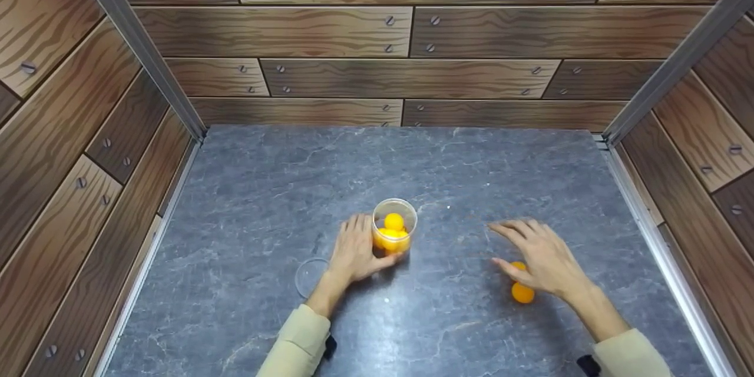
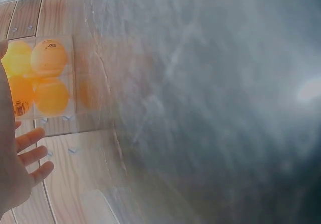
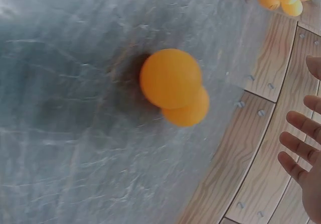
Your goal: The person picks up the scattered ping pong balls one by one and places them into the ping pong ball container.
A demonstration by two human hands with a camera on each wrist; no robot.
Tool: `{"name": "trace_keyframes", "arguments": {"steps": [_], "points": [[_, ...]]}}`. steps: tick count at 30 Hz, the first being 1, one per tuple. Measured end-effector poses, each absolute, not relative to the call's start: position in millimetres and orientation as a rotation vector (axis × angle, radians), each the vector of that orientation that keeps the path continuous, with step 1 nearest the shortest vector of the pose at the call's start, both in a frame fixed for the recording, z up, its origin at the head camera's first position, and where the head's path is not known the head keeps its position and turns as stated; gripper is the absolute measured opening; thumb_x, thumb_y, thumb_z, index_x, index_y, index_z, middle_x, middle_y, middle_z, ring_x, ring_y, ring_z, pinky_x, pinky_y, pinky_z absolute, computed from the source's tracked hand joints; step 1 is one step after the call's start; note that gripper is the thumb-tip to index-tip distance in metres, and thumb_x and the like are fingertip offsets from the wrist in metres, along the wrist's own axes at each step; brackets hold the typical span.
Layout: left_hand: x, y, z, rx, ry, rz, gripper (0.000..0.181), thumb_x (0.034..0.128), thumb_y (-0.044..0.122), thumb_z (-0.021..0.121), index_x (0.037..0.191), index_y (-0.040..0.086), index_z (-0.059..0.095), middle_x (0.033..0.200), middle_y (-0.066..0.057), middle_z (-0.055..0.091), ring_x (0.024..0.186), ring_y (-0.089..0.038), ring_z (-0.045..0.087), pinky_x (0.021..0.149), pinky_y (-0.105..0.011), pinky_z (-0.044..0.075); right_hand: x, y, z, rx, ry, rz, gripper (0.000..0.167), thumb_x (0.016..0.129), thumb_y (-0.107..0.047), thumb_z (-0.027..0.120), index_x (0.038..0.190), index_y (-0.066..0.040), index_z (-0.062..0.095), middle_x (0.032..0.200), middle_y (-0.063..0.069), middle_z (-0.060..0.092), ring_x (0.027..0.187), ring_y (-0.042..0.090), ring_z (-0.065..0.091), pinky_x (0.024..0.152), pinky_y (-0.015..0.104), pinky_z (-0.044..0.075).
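Note:
A clear round plastic container (image 1: 412, 216) stands upright with several orange balls (image 1: 393, 237) inside; they look like table tennis balls. My left hand (image 1: 356, 250) holds it from the left, thumb across the near side and fingers along the far left side. In the left wrist view, the balls (image 2: 49, 58) show through clear plastic beside the left hand (image 2: 17, 163). To the right, my right hand (image 1: 545, 256) hovers with fingers extended, holding nothing. Two loose orange balls lie beneath it: the nearer ball (image 1: 522, 293) is in full view, while the thumb partly covers the other ball (image 1: 518, 266).
A clear round lid (image 1: 308, 278) lies flat beside my left wrist, partly covered by it. The grey marbled tabletop (image 1: 265, 188) is bounded by wood-patterned panels (image 1: 330, 76) at the back and both sides, with metal rails (image 1: 665, 247) at the side edges.

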State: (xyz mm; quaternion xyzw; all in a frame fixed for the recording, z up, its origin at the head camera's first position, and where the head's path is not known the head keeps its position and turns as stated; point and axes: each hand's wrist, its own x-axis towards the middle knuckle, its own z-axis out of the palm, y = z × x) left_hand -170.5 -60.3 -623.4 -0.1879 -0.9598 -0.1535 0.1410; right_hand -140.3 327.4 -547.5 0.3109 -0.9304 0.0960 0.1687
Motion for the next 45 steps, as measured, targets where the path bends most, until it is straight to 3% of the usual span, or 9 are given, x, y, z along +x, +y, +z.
{"name": "trace_keyframes", "arguments": {"steps": [23,31,45], "points": [[-171,-61,-623,-0.53,-2.815,-0.479,0.103,0.0814,0.081,0.064,0.144,-0.001,0.05,0.126,-0.013,0.064,0.12,-0.031,0.058,0.101,-0.046,0.049,-131,365,-579,0.684,-2.89,0.242,0.062,0.09,-0.044,0.079,0.143,-0.015,0.064,0.128,0.014,0.069,0.115,0.039,0.067,0.093,0.061,0.054],[-171,-61,-623,-0.532,-2.823,-0.466,0.102,0.0815,0.08,0.064,0.142,0.0,0.05,0.127,-0.014,0.065,0.12,-0.031,0.058,0.101,-0.046,0.049,-126,370,-587,0.639,-2.895,0.207,0.061,0.09,-0.047,0.078,0.139,-0.013,0.066,0.118,0.017,0.071,0.105,0.038,0.07,0.088,0.058,0.056],[-171,-60,-623,-0.528,-2.804,-0.47,0.102,0.0808,0.079,0.065,0.143,-0.001,0.049,0.126,-0.013,0.063,0.118,-0.031,0.057,0.098,-0.045,0.048,-120,371,-594,0.564,-3.01,0.28,0.053,0.095,-0.052,0.072,0.132,-0.014,0.071,0.118,0.012,0.078,0.113,0.038,0.072,0.103,0.063,0.05]]}}
